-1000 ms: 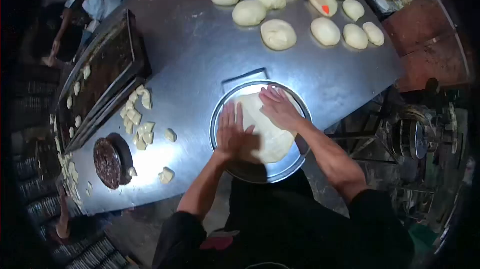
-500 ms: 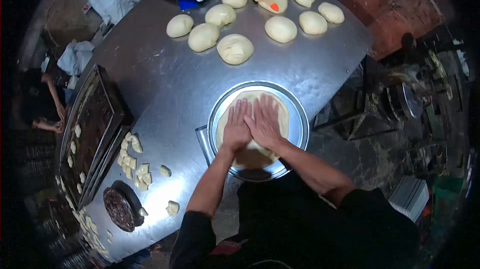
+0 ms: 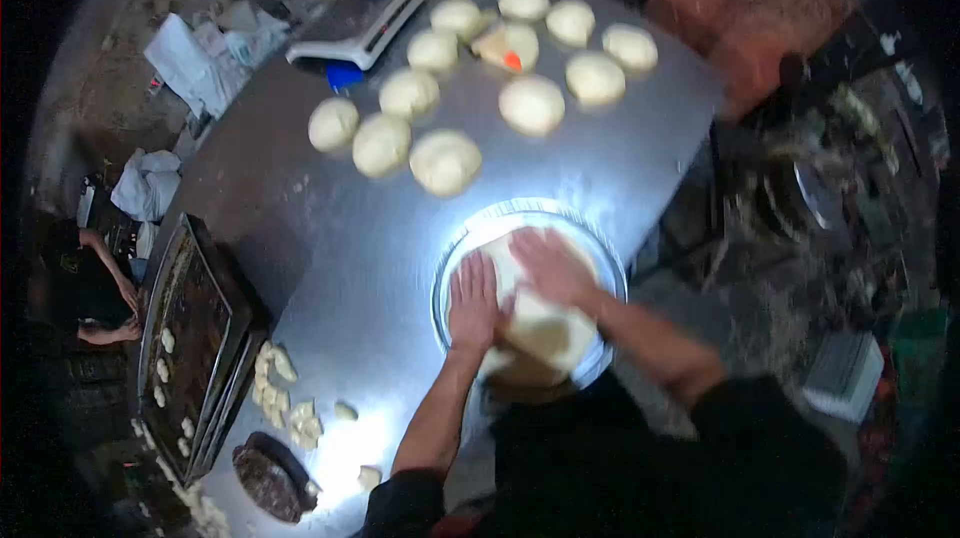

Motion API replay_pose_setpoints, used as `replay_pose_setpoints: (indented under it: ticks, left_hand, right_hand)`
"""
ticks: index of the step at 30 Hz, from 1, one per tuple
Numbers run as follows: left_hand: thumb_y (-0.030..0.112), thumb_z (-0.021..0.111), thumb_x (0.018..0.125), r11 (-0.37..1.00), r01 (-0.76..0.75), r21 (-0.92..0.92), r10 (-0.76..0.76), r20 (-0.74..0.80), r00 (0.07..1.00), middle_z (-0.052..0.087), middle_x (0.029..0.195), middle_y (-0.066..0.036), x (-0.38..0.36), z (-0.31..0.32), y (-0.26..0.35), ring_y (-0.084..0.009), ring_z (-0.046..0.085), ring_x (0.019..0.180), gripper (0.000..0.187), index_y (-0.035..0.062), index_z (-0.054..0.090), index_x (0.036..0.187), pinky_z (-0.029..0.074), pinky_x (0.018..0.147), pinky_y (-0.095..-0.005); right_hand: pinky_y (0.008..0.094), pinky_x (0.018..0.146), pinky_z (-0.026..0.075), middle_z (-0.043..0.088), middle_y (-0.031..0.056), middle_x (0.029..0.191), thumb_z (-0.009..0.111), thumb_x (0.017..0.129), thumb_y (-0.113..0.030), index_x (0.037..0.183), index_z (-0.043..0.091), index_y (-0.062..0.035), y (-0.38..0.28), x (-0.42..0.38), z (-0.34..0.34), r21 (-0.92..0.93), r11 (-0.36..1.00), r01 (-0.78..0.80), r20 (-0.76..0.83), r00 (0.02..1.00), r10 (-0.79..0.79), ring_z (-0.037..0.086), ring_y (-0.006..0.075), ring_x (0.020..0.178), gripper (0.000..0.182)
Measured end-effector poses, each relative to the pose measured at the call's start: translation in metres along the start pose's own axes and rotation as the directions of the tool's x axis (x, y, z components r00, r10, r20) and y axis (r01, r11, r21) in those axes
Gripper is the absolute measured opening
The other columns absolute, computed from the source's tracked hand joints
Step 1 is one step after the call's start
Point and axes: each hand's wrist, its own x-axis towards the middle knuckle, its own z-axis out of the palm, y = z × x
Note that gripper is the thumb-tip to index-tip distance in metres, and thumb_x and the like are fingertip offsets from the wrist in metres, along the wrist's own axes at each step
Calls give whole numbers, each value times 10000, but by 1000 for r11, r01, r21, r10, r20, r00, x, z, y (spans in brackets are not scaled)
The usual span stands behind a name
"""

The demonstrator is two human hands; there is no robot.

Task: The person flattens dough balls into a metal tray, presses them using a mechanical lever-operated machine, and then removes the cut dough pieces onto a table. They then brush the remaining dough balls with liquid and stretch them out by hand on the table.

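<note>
Dough fills most of what your hands are busy with: a pale, flattened sheet of dough [image 3: 545, 323] lies in the round, shallow metal pan [image 3: 470, 238] that sits on the grey steel table [image 3: 350, 238], close to the table's near edge and right in front of your body. Your left hand [image 3: 473, 302] lies flat on the left part of that sheet, palm down and fingers spread, pressing rather than clasping; it grips nothing. Your right hand [image 3: 550, 268] rests on the upper middle of the sheet, also open and palm down with the fingers pointing left, though it is blurred, so you can make out no more of it than that. The two hands lie just beside each other, nearly touching at the fingertips. Beyond the pan, toward the far side of the table, stands a cluster of round, pale dough balls [image 3: 445, 162], the nearest of them just past the pan's rim. Among them lies a cream-coloured scraper with an orange mark [image 3: 503, 48], and behind them to the left stands a white flat kitchen scale [image 3: 360, 13]. To your left, a dark rectangular baking tray [image 3: 195, 338] rests on the table's edge with small pale dough pieces [image 3: 285, 398] scattered on and beside it. Near that, at the table's near-left corner, sits a dark round dish [image 3: 268, 483]. Farther left, another person's arm [image 3: 105, 303] reaches toward the tray.
</note>
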Motion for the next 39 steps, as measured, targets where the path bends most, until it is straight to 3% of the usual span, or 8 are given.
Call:
replay_pose_setpoints:
  ticks: [3, 5, 9, 12, 14, 21, 25, 39]
  left_hand:
    - [483, 459, 925, 991, 119, -68, -117, 41, 992, 261, 1505, -266, -22, -12, 4, -389, 194, 1427, 769, -56, 280, 1443, 120, 1164, -511]
    - [485, 467, 920, 984, 180, 11, -175, 304, 937, 221, 1520, -270, -16, -25, 4, -460, 143, 1420, 778, -43, 264, 1455, 90, 1145, -575]
    - [377, 550, 901, 997, 55, -49, -61, -124, 990, 322, 1463, -289, 31, -15, -5, -489, 273, 1359, 634, 7, 412, 1397, 196, 1118, -582]
    - [242, 571, 899, 673, 298, -677, -220, 201, 954, 512, 1297, -256, 43, -67, -44, -430, 432, 1258, 497, 1, 470, 1320, 323, 1040, -570]
    - [129, 541, 888, 900, 203, -385, -308, -236, 922, 570, 1233, -229, 45, -69, -73, -436, 543, 1114, 427, -16, 479, 1284, 363, 1023, -536]
    - [192, 556, 873, 846, 369, -386, -365, 86, 927, 657, 1007, -252, -30, -39, -88, -407, 647, 910, 371, -4, 555, 1188, 323, 1050, -562]
    - [202, 521, 923, 667, 329, -668, -469, -33, 883, 609, 1196, -214, -34, -45, -113, -364, 583, 1110, 372, 52, 529, 1264, 288, 1087, -533]
    - [77, 375, 953, 786, 295, -544, -424, -128, 896, 438, 1424, -170, -117, -27, -103, -338, 394, 1335, 451, 25, 379, 1402, 211, 1136, -503]
  right_hand:
    - [405, 1120, 281, 430, 198, 1427, 376, 988, -382, 1371, 422, 8, 10, 28, -53, 610, 787, -95, 120, 992, 27, 370, 315, 1352, 549]
    - [381, 1028, 397, 428, 210, 1423, 442, 957, -329, 1391, 423, -21, -21, 34, -105, 525, 754, -395, 355, 907, 227, 472, 365, 1249, 532]
    - [471, 1171, 117, 301, 183, 1516, 432, 950, -424, 1446, 335, -26, -8, 23, -34, 81, 996, 42, -56, 998, -37, 205, 313, 1438, 643]
    - [511, 1160, 143, 236, 141, 1552, 425, 954, -446, 1445, 333, -35, -25, 61, -68, -1, 990, -142, 231, 963, 139, 170, 296, 1451, 647]
    - [519, 1159, 137, 236, 149, 1551, 425, 957, -435, 1444, 330, -31, -12, 80, -36, -12, 1000, 9, 78, 997, -8, 161, 295, 1454, 639]
    - [567, 1153, 60, 217, 149, 1557, 382, 969, -422, 1475, 260, -16, -100, 71, 11, -135, 975, 174, 157, 976, -152, 137, 296, 1459, 660]
    - [511, 1169, 84, 246, 152, 1546, 361, 981, -438, 1449, 317, -10, -122, 36, 3, 585, 775, 238, 339, 797, -500, 148, 271, 1459, 635]
    - [495, 1180, 58, 195, 131, 1567, 405, 970, -428, 1483, 241, -25, -119, 74, -22, 258, 916, 308, 360, 849, -387, 125, 260, 1464, 673]
